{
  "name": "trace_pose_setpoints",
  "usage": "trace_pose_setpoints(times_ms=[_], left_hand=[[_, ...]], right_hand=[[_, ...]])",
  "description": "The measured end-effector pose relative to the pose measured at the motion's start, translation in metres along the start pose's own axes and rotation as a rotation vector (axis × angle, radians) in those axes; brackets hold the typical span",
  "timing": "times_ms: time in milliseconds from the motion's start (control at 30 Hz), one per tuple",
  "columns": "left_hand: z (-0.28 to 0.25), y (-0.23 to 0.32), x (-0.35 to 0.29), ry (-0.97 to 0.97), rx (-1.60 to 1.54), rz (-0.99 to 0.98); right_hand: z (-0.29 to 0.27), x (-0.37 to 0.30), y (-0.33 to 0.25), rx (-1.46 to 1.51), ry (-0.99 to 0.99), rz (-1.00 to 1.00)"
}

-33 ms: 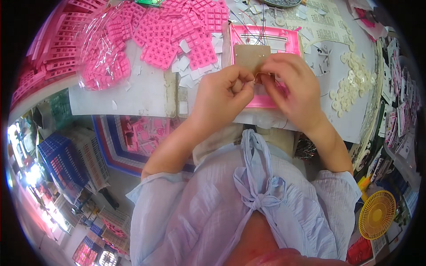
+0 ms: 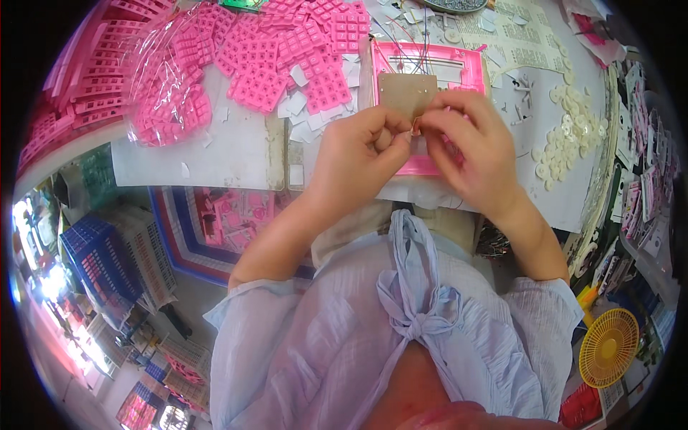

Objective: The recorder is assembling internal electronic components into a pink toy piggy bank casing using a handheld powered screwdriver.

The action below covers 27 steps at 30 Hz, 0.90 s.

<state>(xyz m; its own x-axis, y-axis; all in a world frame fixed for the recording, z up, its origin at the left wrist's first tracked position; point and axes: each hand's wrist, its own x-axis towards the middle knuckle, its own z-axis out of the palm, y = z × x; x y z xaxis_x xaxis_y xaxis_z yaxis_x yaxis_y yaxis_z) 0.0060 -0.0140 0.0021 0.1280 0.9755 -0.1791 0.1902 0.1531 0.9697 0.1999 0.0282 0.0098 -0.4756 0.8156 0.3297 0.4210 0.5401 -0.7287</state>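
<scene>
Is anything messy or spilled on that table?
A bit messy, yes: white scraps lie scattered beside the pink keypads, and cream discs on the right spread loosely, a few lying apart. That looks untidy, but I see nothing clearly damaged.

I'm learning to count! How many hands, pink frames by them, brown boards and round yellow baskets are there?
Hands: 2 (left hand, right hand)
Pink frame: 1
Brown board: 1
Round yellow basket: 1
Total: 5
</scene>
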Motion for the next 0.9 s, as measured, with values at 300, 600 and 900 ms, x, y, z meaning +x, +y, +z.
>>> trace_pose_setpoints(times_ms=[300, 600, 900], left_hand=[[0.011, 0.005, -0.004, 0.036, 0.040, 0.055], [-0.006, 0.004, 0.015, -0.051, 0.205, -0.009], [-0.025, 0.013, 0.030, -0.238, 0.106, -0.003]], right_hand=[[0.003, -0.019, -0.007, 0.469, 0.037, 0.400], [0.012, -0.022, -0.004, 0.018, 0.094, -0.036], [0.014, -0.018, -0.002, -0.230, 0.051, -0.228]])
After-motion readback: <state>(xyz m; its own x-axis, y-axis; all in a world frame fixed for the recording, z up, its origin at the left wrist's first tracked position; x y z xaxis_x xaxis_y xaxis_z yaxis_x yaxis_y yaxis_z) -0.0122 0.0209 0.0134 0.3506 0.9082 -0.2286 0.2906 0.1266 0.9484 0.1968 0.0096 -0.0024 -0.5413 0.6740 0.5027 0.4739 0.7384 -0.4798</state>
